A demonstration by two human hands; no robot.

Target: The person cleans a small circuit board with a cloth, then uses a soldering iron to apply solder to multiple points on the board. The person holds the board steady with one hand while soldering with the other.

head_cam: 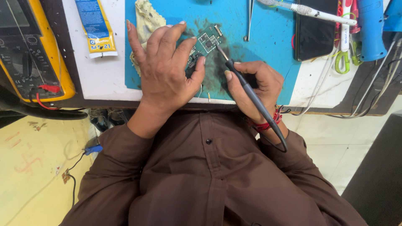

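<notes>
On a blue work mat [268, 37] smudged w/ dark residue, a small green circuit board [206, 42] w/ silver shielding frames lies far-centre. Left hand [165, 69] presses flat over board's left part, fingers spread, gripping nothing. Right hand [255, 86] pinches a dark soldering iron [247, 90], tip touching board's right edge. Yellow multimeter [31, 50] sits far left.
</notes>
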